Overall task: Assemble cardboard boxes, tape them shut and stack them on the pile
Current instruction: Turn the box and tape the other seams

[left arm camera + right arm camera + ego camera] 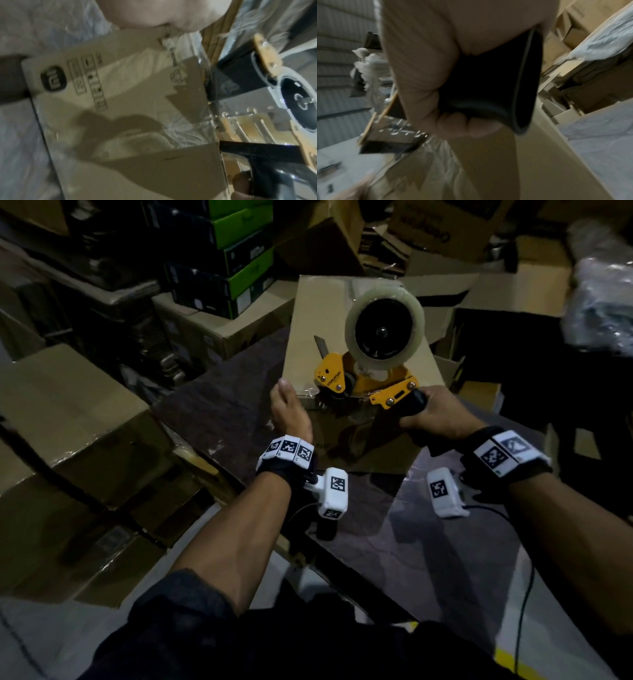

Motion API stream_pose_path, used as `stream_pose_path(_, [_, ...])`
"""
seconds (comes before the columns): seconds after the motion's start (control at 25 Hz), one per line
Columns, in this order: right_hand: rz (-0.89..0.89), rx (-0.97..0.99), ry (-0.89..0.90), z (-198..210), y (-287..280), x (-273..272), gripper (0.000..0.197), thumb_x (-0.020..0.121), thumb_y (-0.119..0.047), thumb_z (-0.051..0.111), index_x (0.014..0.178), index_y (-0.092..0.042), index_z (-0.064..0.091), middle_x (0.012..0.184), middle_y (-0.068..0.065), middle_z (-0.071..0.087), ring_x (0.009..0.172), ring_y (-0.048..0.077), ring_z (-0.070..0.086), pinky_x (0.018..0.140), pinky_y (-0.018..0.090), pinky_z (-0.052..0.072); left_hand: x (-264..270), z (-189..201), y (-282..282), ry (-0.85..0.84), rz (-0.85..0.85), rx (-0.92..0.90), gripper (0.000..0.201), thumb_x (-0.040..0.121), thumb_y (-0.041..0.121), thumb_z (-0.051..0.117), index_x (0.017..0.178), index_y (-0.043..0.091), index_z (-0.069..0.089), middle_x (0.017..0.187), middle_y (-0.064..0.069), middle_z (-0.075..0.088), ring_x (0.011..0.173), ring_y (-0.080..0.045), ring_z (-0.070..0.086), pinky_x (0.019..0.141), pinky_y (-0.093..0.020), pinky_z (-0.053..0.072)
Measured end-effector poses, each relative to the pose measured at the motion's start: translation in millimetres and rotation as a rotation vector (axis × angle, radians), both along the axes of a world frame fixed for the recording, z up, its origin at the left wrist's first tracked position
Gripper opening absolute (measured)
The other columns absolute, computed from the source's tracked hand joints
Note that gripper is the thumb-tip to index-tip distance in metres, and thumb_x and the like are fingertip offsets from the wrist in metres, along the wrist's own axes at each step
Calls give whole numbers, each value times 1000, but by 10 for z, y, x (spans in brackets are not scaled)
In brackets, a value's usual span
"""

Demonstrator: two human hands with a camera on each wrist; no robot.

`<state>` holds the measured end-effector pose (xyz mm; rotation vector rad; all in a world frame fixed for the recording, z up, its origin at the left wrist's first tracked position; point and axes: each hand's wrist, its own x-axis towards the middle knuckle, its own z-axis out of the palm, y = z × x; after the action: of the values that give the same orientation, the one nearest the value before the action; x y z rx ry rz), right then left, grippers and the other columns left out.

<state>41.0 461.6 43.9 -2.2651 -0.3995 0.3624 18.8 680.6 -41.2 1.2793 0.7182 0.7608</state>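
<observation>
Cardboard box (356, 344) sits on dark table (219, 409), tape dispenser (373, 361) at near top edge. Right hand (435, 416) fingers wrapped round dispenser handle; left hand (291, 412) braces near face, finger pose unclear. Box likely light, stiff, crushable; hold by edges.

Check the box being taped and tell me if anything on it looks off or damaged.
The tape on the near side of the cardboard box looks wrinkled and crumpled rather than flat, just below the tape dispenser gripped by the right hand. The left hand rests at the box's edge. No tears or dents show.
</observation>
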Motion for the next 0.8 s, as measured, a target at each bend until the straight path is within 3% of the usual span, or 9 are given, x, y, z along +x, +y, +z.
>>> stream_pose_path(0.12, [6,-49,-38,62,-15,6,26,87,4,69,76,-11,51,65,11,53,44,18,56,40,26,48,63,-14,-16,38,88,-16,45,104,34,35,125,2,57,121,-19,63,109,-29,59,91,-30,46])
stream_pose_path(0.32, [141,-102,-112,328,-62,191,20,83,-2,74,84,-16,59,78,9,63,60,21,66,50,29,55,172,45,-95,25,261,-35,49,102,38,37,122,-1,59,118,-22,63,108,-32,60,89,-33,47])
stream_pose_path(0.52, [269,-161,-211,384,-159,491,19,80,-7,76,82,-19,61,75,1,63,64,19,65,52,29,55,216,72,-308,-27,301,-98,44,103,34,39,125,-1,54,113,-13,62,98,-20,59,67,-18,42])
stream_pose_path(0.64, [310,-152,-188,217,-294,592,18,78,-9,76,82,-18,61,71,-2,60,62,15,61,56,33,54,233,57,-380,-4,319,-51,35,103,31,40,106,1,57,84,-1,59,74,-10,52,52,-7,37])
stream_pose_path(0.8, [377,-133,-183,86,-374,724,20,80,-13,76,91,-19,61,78,-2,60,67,11,58,56,25,45,245,171,-441,61,397,29,39,103,20,41,65,13,48,62,2,45,56,-5,41,46,-9,33])
